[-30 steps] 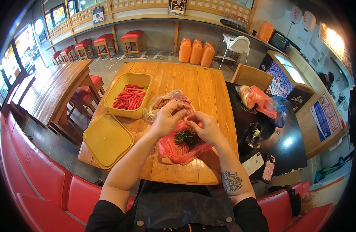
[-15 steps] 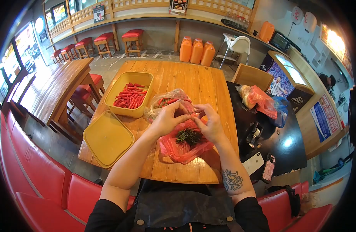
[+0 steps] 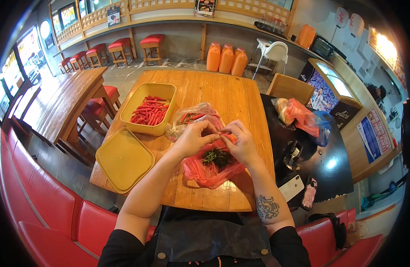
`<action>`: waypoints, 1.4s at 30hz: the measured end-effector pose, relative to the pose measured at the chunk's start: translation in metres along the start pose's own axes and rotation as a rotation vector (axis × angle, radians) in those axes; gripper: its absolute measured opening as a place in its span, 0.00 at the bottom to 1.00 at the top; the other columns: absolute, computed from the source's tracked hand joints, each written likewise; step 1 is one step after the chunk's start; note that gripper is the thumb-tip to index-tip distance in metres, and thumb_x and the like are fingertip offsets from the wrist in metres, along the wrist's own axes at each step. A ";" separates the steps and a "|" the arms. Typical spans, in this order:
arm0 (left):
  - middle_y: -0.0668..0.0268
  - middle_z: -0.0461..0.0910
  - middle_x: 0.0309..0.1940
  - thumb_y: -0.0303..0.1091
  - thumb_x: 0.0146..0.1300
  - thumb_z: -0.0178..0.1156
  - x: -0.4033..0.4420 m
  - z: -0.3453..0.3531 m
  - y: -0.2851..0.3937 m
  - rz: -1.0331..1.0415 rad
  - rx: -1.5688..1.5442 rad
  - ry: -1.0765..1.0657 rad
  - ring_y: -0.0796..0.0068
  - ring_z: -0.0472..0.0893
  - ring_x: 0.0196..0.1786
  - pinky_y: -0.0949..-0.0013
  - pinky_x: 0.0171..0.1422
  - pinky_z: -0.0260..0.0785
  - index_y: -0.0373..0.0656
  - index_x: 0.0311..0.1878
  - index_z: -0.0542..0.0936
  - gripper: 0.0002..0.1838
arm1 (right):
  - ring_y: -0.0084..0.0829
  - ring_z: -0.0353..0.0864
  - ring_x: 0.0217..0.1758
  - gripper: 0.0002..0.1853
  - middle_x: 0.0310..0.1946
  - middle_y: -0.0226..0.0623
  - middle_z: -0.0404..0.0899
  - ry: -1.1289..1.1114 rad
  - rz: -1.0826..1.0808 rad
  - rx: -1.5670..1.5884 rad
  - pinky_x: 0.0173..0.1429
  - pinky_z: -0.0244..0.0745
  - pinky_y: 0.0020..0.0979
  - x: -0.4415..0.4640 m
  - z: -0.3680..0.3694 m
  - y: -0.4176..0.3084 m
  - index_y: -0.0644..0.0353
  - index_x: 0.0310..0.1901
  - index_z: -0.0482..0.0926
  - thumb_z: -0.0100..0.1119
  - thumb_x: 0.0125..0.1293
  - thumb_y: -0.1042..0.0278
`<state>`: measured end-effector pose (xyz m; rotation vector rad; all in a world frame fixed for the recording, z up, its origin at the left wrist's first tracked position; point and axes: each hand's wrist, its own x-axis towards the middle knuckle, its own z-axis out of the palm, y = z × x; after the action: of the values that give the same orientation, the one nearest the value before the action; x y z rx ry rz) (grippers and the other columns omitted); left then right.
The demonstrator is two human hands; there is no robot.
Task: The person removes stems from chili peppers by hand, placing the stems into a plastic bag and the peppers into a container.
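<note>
My left hand (image 3: pixel 197 139) and my right hand (image 3: pixel 241 143) meet above the table, both closed in a pinch. A red chili pepper (image 3: pixel 230 137) shows between the fingers of my right hand. The fingertips of my left hand press together at its near end; whether they grip its stem is too small to tell. Below lies an open red plastic bag (image 3: pixel 207 177) with a heap of green chili stems (image 3: pixel 217 157) in it. Just behind my hands, a clear plastic bag (image 3: pixel 204 108) holds more red chilies. At the left, a yellow tub (image 3: pixel 157 128) contains many stemless red chilies.
The tub's yellow lid (image 3: pixel 125 160) lies flat on the wooden table (image 3: pixel 214 84). On the black table (image 3: pixel 334 178) at the right are a white phone (image 3: pixel 292 188), a pink-patterned phone case (image 3: pixel 309 193) and plastic bags (image 3: pixel 300 115). A red bench (image 3: pixel 98 222) runs along the near side.
The red chili now shows more plainly in my right hand, whose fingers have shifted slightly. My left hand has barely moved. The tub, bags and lid stay in place.
</note>
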<state>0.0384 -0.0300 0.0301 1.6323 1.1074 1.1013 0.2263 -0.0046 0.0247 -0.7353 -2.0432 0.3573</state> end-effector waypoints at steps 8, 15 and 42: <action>0.61 0.80 0.34 0.30 0.56 0.66 -0.002 0.000 0.002 0.160 0.137 0.023 0.74 0.78 0.39 0.69 0.45 0.71 0.34 0.38 0.78 0.11 | 0.42 0.76 0.36 0.07 0.29 0.40 0.75 -0.020 0.013 -0.006 0.40 0.71 0.37 0.000 0.000 0.003 0.62 0.32 0.77 0.65 0.53 0.76; 0.60 0.79 0.34 0.29 0.55 0.67 -0.001 0.000 -0.002 0.121 0.115 0.041 0.70 0.79 0.39 0.68 0.45 0.72 0.35 0.38 0.78 0.11 | 0.42 0.76 0.35 0.05 0.28 0.40 0.74 -0.030 0.018 0.046 0.40 0.71 0.37 0.001 -0.001 0.001 0.62 0.33 0.78 0.64 0.54 0.77; 0.62 0.84 0.29 0.31 0.56 0.67 0.004 0.015 -0.011 0.036 0.005 0.204 0.80 0.80 0.33 0.73 0.39 0.73 0.33 0.35 0.82 0.10 | 0.42 0.74 0.33 0.07 0.25 0.39 0.72 0.133 -0.077 -0.166 0.44 0.67 0.39 -0.001 0.008 0.003 0.60 0.27 0.72 0.63 0.53 0.75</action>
<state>0.0515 -0.0265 0.0168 1.5752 1.2153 1.3128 0.2209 -0.0026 0.0183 -0.7572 -1.9844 0.0925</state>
